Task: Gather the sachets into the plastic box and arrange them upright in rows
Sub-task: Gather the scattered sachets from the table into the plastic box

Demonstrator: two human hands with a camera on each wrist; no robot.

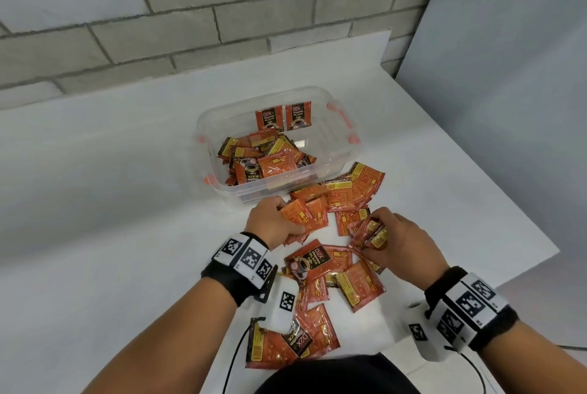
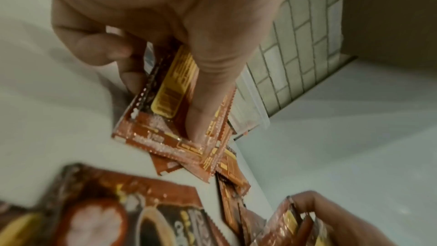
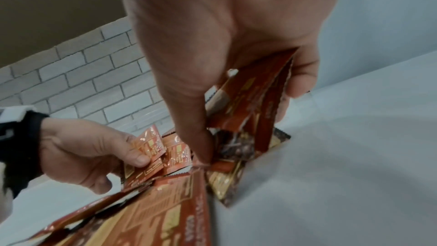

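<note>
A clear plastic box [image 1: 346, 158] stands mid-table with a jumble of orange sachets [image 1: 260, 161] lying in it and two sachets [image 1: 282, 117] upright against its far wall. Loose sachets [image 1: 352, 190] lie scattered on the white table between the box and me. My left hand [image 1: 276, 222] [image 2: 165, 53] grips a small bunch of sachets [image 1: 305, 215] [image 2: 175, 104] just in front of the box, thumb pressed on top. My right hand [image 1: 397, 241] [image 3: 236, 81] pinches several sachets [image 1: 371, 233] [image 3: 257, 96] held on edge over the pile.
A grey brick wall [image 1: 190, 18] runs behind the table [image 1: 95, 187]. A pale panel [image 1: 508, 107] stands at the right, and the table's right edge [image 1: 540, 234] drops off close to my right hand. More sachets [image 1: 298, 336] lie near my body.
</note>
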